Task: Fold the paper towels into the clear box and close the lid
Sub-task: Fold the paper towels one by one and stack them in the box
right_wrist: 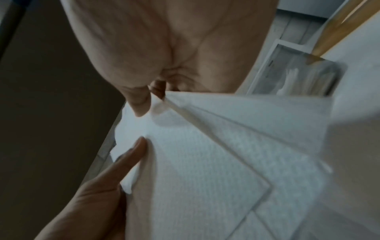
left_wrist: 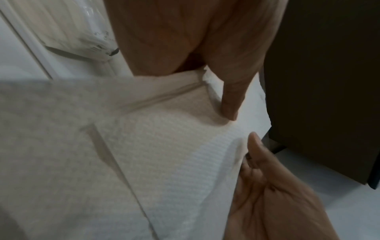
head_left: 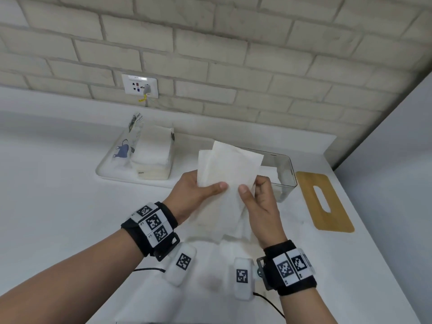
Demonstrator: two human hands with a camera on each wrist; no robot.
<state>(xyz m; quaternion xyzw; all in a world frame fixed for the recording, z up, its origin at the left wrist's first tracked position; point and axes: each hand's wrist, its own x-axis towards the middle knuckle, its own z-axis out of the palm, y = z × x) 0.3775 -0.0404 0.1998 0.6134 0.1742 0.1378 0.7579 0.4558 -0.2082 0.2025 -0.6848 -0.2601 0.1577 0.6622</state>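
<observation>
Behind the paper towels that both hands pinch, the clear box is half hidden.

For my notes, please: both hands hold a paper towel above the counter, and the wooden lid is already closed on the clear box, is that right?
Not quite: the wooden lid lies on the counter right of the open clear box, as the head view shows. Both hands, left hand and right hand, do hold the paper towel.

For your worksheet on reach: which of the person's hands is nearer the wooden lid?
Right. The right hand holds the paper towel on the side facing the wooden lid; the left hand is further away.
</observation>
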